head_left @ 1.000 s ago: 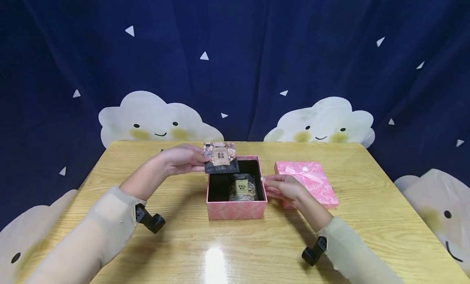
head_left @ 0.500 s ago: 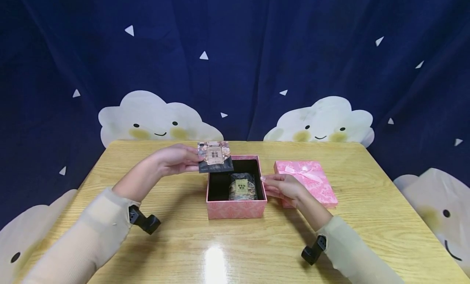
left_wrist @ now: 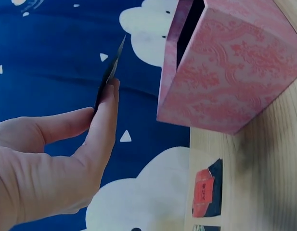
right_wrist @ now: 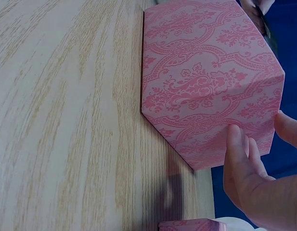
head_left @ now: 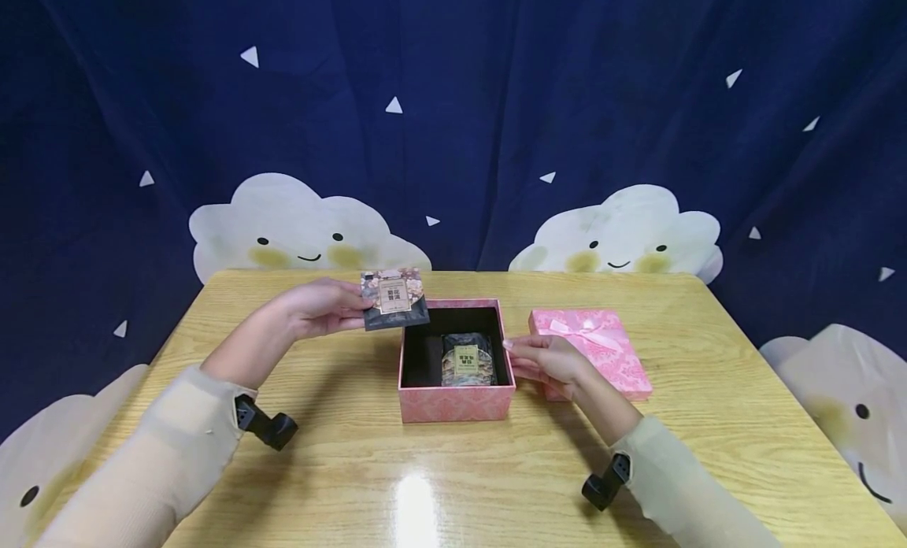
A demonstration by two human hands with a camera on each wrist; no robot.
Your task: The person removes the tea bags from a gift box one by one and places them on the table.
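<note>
My left hand (head_left: 319,307) pinches a flat black sachet (head_left: 394,298) with a floral top and a pale label, between thumb and fingers. The sachet is raised over the back left corner of a pink patterned gift box (head_left: 457,406); in the left wrist view the sachet (left_wrist: 109,72) shows edge-on. Inside the box, toward its front right, stands another dark sachet (head_left: 468,361) with a yellowish label. My right hand (head_left: 546,361) holds the box's right wall, thumb at the rim and fingers on the outer side, as the right wrist view also shows.
The pink lid (head_left: 591,347) with its ribbon bow lies on the table right of the box, behind my right hand. A red and black packet (left_wrist: 204,191) lies on the table in the left wrist view, with part of another beside it. A dark blue curtain hangs behind.
My left hand has carried the sachet leftward and slightly away from over the box, uncovering more of the opening. The right hand has stayed on the box wall.
</note>
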